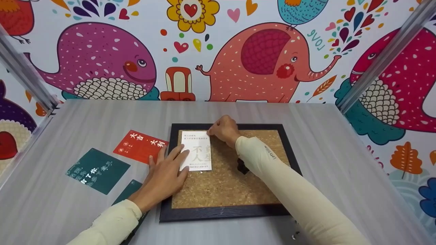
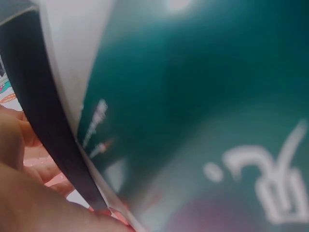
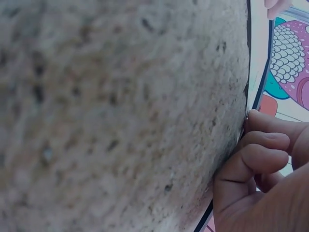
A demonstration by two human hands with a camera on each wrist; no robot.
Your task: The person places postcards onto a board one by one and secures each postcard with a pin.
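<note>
A white card (image 1: 197, 160) with printed characters lies upright at the upper left of a cork board (image 1: 204, 190) in a black frame. My left hand (image 1: 165, 178) spreads over the board's left side, its fingertips resting on the card's left edge. At the card's upper right corner, my right hand (image 1: 224, 131) has curled fingers, thumb and index together. In the right wrist view, a tiny shiny bit, seemingly a thumbtack (image 3: 248, 115), shows at the fingertip of the right hand (image 3: 260, 164); most of it is hidden.
A red card (image 1: 136, 146) and a green card (image 1: 98, 172) lie left of the board; another green card (image 1: 127, 190) is partly under the left forearm. A small black object (image 1: 242, 167) sits on the cork beside the right sleeve. Small shiny bits (image 1: 295, 234) lie near the front edge.
</note>
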